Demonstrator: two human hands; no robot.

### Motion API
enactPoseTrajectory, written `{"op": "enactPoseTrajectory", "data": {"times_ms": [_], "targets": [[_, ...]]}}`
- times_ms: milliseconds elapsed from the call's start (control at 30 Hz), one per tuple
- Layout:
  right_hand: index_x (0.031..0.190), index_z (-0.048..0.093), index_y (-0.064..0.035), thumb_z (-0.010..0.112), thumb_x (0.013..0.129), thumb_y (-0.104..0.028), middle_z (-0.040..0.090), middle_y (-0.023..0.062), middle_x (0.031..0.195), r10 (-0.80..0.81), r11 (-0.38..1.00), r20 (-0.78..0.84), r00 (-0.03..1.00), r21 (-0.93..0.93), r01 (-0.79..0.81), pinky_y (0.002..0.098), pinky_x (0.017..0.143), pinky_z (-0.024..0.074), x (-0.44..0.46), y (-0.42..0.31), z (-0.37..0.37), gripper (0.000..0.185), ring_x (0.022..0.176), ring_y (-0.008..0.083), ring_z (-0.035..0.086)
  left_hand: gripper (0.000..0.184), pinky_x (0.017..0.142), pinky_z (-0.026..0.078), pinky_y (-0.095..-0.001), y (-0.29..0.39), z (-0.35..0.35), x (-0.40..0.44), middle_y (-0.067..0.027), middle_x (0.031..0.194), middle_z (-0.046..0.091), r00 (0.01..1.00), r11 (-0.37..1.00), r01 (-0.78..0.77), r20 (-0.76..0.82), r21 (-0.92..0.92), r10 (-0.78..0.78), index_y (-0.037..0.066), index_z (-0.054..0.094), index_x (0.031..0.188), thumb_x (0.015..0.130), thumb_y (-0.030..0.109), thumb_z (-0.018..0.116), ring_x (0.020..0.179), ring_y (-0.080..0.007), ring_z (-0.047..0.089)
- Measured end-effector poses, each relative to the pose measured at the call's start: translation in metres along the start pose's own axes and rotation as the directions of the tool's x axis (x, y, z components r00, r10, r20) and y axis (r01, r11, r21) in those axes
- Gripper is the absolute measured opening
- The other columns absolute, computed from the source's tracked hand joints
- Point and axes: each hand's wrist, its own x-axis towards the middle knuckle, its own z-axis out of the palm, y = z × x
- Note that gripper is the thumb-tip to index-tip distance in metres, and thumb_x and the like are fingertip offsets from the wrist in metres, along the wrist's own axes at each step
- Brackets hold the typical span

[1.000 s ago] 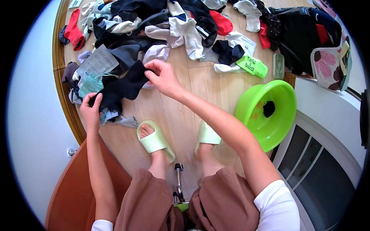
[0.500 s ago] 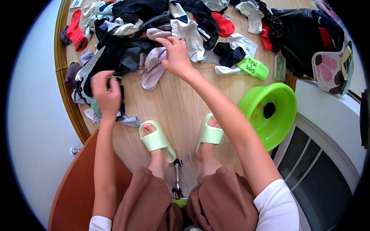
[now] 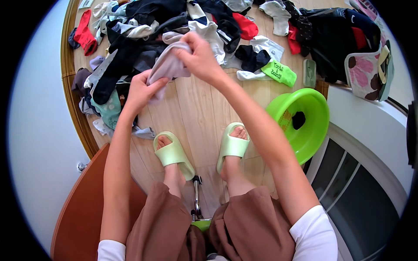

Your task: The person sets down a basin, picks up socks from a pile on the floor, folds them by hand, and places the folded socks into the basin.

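A pale mauve sock (image 3: 162,71) is stretched between my two hands, above the near edge of a sock pile (image 3: 143,54). My left hand (image 3: 141,89) pinches its lower end between thumb and fingers. At the upper end, my right hand (image 3: 198,56) has its fingers closed on the fabric. Behind the right hand lies a white sock (image 3: 209,35) with dark patches. Close to my left hand rest a black sock (image 3: 109,82) and a mint dotted sock (image 3: 109,108).
To the right stands a green basin (image 3: 315,137) with a small black item (image 3: 298,120) inside. A bright green sock (image 3: 281,73) and a patterned bag (image 3: 363,71) lie beyond it. A brown-red panel (image 3: 93,204) rises at left. My feet wear pale green slides (image 3: 233,145).
My right hand has taken hold of the mauve sock and lifted it from the pile. My left hand has moved right and up and now grips its other end.
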Motion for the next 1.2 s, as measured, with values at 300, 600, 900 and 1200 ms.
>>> {"op": "enactPoseTrajectory", "data": {"times_ms": [300,600,900,1200], "targets": [[0.094,0.057,-0.0027,0.070,0.091,-0.022,0.065,0.0044,0.082,0.150,0.989,-0.022,0.988,0.023,-0.149,0.0283,0.063,0.0479,-0.025,0.016,-0.015,0.024,0.070,0.0106,0.058,0.030,0.092,0.054,-0.0351,-0.006,-0.013,-0.027,-0.0052,0.108,0.068,0.968,0.744,-0.143,-0.248,-0.653,-0.031,0.003,0.062,0.122,0.099,0.022,0.059,0.097,-0.0151,0.066],[0.117,0.067,-0.0146,0.069,0.084,-0.018,0.057,0.0244,0.127,-0.261,0.717,-0.004,0.965,-0.671,0.191,0.0450,0.096,0.0472,-0.011,0.042,0.021,0.032,0.113,0.0410,0.056,0.027,0.093,0.052,-0.0375,0.029,-0.030,-0.043,-0.0028,0.116,0.066,0.912,0.647,-0.270,-0.404,-0.714,-0.065,0.009,0.061,0.120,0.102,0.027,0.053,0.111,-0.0163,0.063],[0.130,0.060,-0.0049,0.066,0.089,-0.029,0.049,0.0220,0.144,-0.146,0.496,0.041,0.988,-0.861,0.109,0.0490,0.108,0.0372,0.032,0.058,0.037,0.048,0.132,0.0379,0.047,0.027,0.089,0.054,-0.0327,0.038,-0.045,-0.055,-0.0032,0.115,0.067,0.903,0.655,-0.322,-0.430,-0.684,-0.006,0.008,0.061,0.121,0.103,0.026,0.049,0.107,-0.0163,0.065],[0.103,0.072,-0.0014,0.069,0.088,-0.010,0.068,0.0007,0.080,-0.090,0.978,-0.336,0.937,0.149,0.147,0.0249,0.064,0.0498,0.026,-0.077,-0.054,0.017,0.072,0.0080,0.062,0.024,0.088,0.053,-0.0318,0.069,-0.039,-0.073,-0.0035,0.112,0.067,0.911,0.639,-0.366,-0.401,-0.676,0.098,0.007,0.062,0.118,0.100,0.021,0.055,0.102,-0.0144,0.065]]}}
